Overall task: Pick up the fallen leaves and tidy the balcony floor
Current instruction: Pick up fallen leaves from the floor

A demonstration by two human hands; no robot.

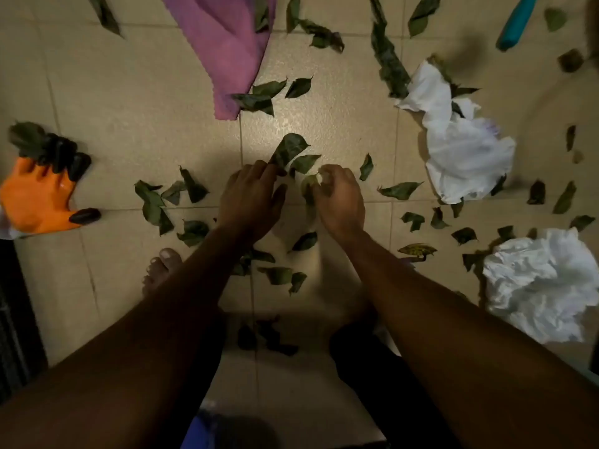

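A bare foot [160, 267] stands on the beige tiled floor [129, 108] among scattered dark green leaves [150, 207]. Just beyond, the left hand [251, 196] pinches a large green leaf [288, 150] at its fingertips. The right hand [340, 199] curls its fingers round a small crumpled leaf [308, 187]. Farther out lie an orange rubber glove [35, 199], crumpled white paper [463, 157] and a purple cloth [227, 43].
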